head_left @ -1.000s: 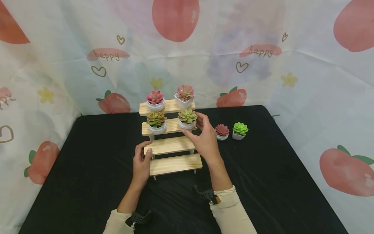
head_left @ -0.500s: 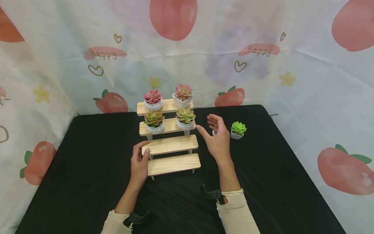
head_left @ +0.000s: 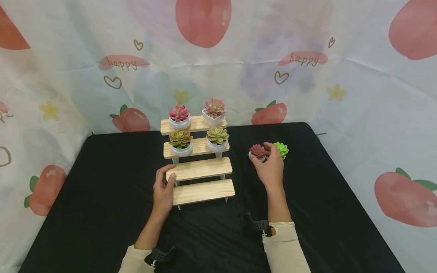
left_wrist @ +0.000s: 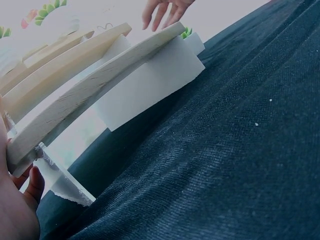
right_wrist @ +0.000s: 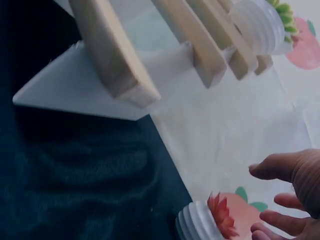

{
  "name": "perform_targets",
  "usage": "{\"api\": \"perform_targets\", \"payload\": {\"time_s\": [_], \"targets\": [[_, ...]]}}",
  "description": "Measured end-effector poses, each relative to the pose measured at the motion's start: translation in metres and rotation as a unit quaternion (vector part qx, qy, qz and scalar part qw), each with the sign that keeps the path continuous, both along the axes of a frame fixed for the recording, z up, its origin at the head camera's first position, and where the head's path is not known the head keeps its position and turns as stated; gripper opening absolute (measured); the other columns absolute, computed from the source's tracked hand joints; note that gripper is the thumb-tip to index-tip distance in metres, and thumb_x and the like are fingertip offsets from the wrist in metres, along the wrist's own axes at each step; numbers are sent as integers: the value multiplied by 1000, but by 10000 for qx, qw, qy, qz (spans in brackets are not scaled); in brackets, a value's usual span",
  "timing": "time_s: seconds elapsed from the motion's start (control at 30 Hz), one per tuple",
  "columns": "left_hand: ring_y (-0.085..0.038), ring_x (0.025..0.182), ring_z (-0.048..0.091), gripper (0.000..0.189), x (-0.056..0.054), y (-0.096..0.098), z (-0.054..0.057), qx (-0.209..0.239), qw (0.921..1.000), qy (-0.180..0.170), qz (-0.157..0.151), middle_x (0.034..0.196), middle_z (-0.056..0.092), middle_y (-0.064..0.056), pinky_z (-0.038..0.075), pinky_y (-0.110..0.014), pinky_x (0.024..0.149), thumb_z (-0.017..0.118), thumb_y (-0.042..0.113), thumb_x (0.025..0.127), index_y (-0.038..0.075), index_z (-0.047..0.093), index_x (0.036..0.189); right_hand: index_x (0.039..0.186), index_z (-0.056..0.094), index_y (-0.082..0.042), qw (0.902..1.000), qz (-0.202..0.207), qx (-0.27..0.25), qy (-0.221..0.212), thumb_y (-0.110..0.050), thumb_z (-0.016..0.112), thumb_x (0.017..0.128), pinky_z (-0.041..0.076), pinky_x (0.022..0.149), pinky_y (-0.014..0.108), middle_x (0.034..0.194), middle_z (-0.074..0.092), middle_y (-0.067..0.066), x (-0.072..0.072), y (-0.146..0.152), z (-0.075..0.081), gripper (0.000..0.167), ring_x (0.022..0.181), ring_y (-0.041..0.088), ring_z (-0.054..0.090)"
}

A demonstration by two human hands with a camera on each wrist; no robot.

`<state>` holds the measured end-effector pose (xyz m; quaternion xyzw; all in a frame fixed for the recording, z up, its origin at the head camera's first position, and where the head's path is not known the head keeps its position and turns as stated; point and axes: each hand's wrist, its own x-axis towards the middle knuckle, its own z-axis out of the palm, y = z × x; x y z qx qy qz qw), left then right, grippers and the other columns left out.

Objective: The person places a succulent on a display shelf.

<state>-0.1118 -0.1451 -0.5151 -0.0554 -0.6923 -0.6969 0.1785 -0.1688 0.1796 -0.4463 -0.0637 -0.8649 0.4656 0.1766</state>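
A stepped wooden plant stand (head_left: 199, 169) carries two potted succulents on its top step and two on the one below. My left hand (head_left: 164, 190) grips its left side at the lower steps, thumb in front. To the right of the stand, my right hand (head_left: 272, 170) is at a dark red succulent (head_left: 257, 151) in a round white pot, thumb and fingers parted around it in the head view. The right wrist view shows the fingers (right_wrist: 282, 220) extended, with a gap to the ribbed white pot (right_wrist: 197, 222). Behind that hand, a bright green succulent (head_left: 281, 149) is partly hidden.
The stand's two lower boards (head_left: 204, 190) are bare. On its steps are a pink succulent (head_left: 179, 113), a pink-green one (head_left: 214, 109), an orange-green one (head_left: 181, 140) and a pale green one (head_left: 217, 136). Black cloth (head_left: 102, 189) covers the table; a printed curtain (head_left: 218, 83) hangs behind.
My right hand has left the pale green succulent on the second step and moved right to the dark red one. My left hand stays on the stand.
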Motion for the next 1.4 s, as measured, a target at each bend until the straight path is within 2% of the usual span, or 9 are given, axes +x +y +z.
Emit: {"api": "perform_targets", "payload": {"time_s": [0.27, 0.53, 0.73, 0.97, 1.07, 1.4], "targets": [[-19, 137, 36, 29, 0, -1, 0, -40, 10000, -13, -13, 135, 45, -12, 28, -29, 106, 51, 6, 109, 3, 57, 137, 144, 49, 2, 9982, -204, 243, -500, -16, 81, 89, 40, 105, 55, 142, 55, 23, 0, 10, -10, 66, 127, 39, 53], [-20, 133, 37, 29, -1, 0, -1, -35, 10000, -35, -9, 135, 45, -11, 30, -28, 102, 50, 5, 109, 2, 56, 137, 149, 45, 2, 9963, -135, 247, -811, -15, 79, 90, 38, 109, 54, 148, 50, 25, 0, 12, -14, 70, 134, 40, 49], [-20, 134, 36, 30, -1, 0, -2, -34, 10000, -87, 27, 136, 43, -12, 30, -27, 102, 50, 2, 108, -2, 54, 137, 151, 41, 4, 9937, -138, 284, -1073, -17, 78, 91, 37, 110, 53, 147, 50, 28, -3, 13, -23, 74, 135, 40, 49], [-19, 127, 39, 29, 0, -1, -2, -12, 10000, -68, -2, 135, 44, -10, 36, -27, 89, 50, 4, 109, 1, 56, 137, 150, 41, 8, 9944, -119, 339, -998, -16, 80, 88, 34, 112, 52, 142, 54, 31, -9, 14, -34, 77, 133, 42, 50], [-20, 124, 41, 29, 0, -1, -2, 19, 10000, -35, -25, 134, 45, -10, 39, -26, 84, 50, 6, 109, 2, 56, 137, 151, 40, 7, 9952, -96, 304, -930, -17, 82, 88, 33, 113, 52, 145, 52, 31, -13, 14, -39, 80, 134, 41, 50], [-21, 117, 44, 29, 0, 0, -2, -17, 10000, 3, -43, 133, 44, -9, 41, -24, 79, 50, 6, 109, 1, 56, 137, 154, 38, 1, 9968, -209, 3, -767, -23, 85, 86, 31, 114, 53, 150, 48, 27, -25, 14, -55, 86, 139, 40, 45]]}}
